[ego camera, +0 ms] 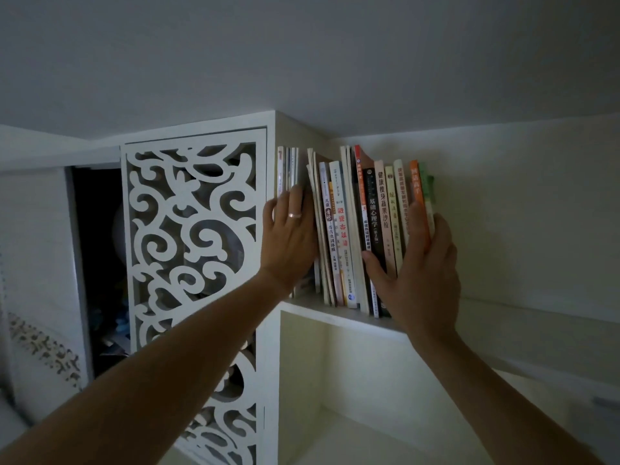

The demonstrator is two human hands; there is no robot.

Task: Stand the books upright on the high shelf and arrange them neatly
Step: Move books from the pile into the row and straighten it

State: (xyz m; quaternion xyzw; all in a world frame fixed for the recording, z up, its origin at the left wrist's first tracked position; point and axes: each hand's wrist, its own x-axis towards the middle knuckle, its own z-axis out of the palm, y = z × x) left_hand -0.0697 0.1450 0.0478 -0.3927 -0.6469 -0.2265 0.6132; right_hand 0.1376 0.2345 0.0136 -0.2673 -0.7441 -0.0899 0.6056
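Head view, high shelf [339, 312]. The row of books [365, 229] stands between my hands, spines toward me, long axes near vertical but leaning slightly. My left hand [292, 238], fingers straight, presses flat into the gap between a thin stack of booklets [288, 171] by the cabinet wall and the row's left end. My right hand [419, 266], open, lies against the spines at the row's right end, thumb spread across the black book [372, 216]. Open shelf room lies to the right; the fretwork door [191, 236] bounds the left. I judge squeezing leftward closes the gap.
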